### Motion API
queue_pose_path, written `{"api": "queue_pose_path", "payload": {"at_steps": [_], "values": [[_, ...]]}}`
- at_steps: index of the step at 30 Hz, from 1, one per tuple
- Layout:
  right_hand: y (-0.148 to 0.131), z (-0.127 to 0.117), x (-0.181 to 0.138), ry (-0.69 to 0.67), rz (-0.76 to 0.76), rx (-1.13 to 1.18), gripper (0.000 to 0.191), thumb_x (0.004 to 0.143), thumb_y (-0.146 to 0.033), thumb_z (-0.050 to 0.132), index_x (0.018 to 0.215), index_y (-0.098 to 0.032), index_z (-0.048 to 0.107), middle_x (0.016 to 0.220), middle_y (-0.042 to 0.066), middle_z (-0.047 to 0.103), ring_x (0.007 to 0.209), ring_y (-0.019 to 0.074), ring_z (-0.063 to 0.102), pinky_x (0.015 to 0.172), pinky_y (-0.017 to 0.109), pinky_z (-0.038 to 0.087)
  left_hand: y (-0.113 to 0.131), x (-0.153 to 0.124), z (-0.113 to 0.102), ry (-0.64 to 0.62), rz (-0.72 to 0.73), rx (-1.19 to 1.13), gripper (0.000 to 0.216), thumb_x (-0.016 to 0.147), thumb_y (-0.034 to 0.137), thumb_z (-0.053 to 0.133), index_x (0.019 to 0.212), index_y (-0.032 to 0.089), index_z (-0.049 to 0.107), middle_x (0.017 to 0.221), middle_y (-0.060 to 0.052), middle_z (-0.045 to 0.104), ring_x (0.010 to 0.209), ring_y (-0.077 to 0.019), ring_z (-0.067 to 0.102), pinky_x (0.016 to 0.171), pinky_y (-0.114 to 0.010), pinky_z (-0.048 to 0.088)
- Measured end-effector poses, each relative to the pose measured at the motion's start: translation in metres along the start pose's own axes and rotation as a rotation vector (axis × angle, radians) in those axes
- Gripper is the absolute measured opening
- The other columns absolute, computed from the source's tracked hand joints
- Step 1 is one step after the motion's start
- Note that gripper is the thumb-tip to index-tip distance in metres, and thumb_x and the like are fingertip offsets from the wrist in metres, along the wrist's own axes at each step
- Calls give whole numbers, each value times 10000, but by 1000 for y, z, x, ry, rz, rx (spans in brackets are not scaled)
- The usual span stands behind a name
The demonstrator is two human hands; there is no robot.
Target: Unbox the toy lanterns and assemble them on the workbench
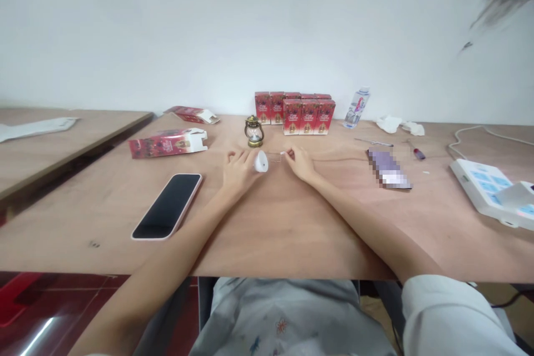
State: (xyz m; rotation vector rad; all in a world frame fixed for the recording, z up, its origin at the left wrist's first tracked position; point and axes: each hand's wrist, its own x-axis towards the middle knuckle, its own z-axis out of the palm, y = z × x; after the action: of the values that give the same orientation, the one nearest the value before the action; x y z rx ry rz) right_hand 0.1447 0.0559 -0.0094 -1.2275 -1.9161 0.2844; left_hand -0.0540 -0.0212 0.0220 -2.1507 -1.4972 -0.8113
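1. One white, round-faced piece (pixel 261 162) lay at the centre of the frame, grasped in the fingers of the left hand (pixel 238 169).
2. Just right of it, the right hand (pixel 299 162) pinched a tiny whitish bit (pixel 282 153); a fine wire (pixel 276 161) showed between the hands, its ends too small to trace.
3. Above the left hand, a bronze-coloured lantern (pixel 253 133) stood upright, untouched by either hand.
4. The work looked partway along: the white piece was apart from the lantern, and two red cartons (pixel 161 144) at left of centre lay with white end flaps out. Whether the wire was finished with, I could not tell.
5. Upper centre, more red boxes (pixel 308 117) stood upright in rows, showing a golden lantern picture; their pale lettering was too blurred to read.
6. Right of them, the bottle (pixel 356 110) bore a pinkish logo, also illegible.
7. Lower left, the dark phone screen (pixel 169 206) showed no writing.
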Motion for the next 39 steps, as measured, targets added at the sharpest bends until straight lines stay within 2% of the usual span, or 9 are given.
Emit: {"api": "queue_pose_path", "payload": {"at_steps": [5,9,12,16,19,23,27,34,39], "values": [[-6,17,13,-82,-65,-21,94,805,-165,556,750,-194,626,762,55,664,803,205,584,758,334,451,6,-1,2,2,13,-45,362,765,344,617,1093,195,577,987,-114,690,946,-273,618,874,-395,339],[-12,19,12,-58,-92,0,275,794,-36,462,932,-179,652,959,89,678,917,214,584,850,359,442,3,-2,4,8,-10,-73,376,768,338,613,1109,184,574,1008,-119,688,962,-270,621,891,-388,338],[-21,14,1,45,-149,97,243,836,-117,474,1005,-182,637,983,88,666,919,212,578,867,362,438,1,-2,4,-7,-12,-70,379,777,319,605,1125,172,568,1030,-125,684,972,-277,617,896,-398,330],[-42,12,-19,117,-205,281,158,869,-297,514,867,-217,650,883,50,655,845,185,573,813,328,451,2,-2,5,-1,2,-66,324,805,330,580,1096,188,583,1040,-112,685,971,-273,613,892,-405,314],[-55,14,-28,116,-199,375,139,853,-295,543,808,-220,650,846,37,648,823,169,573,796,305,452,3,-2,7,19,19,-52,313,830,367,555,1086,192,591,1012,-110,692,966,-270,611,881,-401,308],[-58,18,-28,128,-110,435,113,823,-277,575,766,-214,649,810,29,653,789,162,574,766,290,450,1,-3,10,42,33,-6,321,833,370,555,1093,185,593,990,-117,695,944,-269,612,855,-399,309],[-55,19,-25,84,-37,483,123,808,-294,577,736,-210,631,803,14,656,762,150,569,743,276,433,0,-4,12,44,56,33,346,833,372,557,1112,170,582,1006,-113,693,937,-272,609,836,-403,311],[-50,23,-21,-71,-29,621,123,800,-308,545,731,-207,558,693,-23,584,667,130,515,669,253,395,-1,-7,14,57,111,76,346,839,370,546,1133,189,575,987,-95,698,911,-257,612,801,-402,314],[-41,26,-18,-178,-13,744,152,766,-354,572,740,-208,539,694,-33,540,661,124,482,661,248,376,-1,-8,16,63,129,86,326,831,364,549,1104,191,589,961,-86,703,887,-250,614,775,-397,316]]}}
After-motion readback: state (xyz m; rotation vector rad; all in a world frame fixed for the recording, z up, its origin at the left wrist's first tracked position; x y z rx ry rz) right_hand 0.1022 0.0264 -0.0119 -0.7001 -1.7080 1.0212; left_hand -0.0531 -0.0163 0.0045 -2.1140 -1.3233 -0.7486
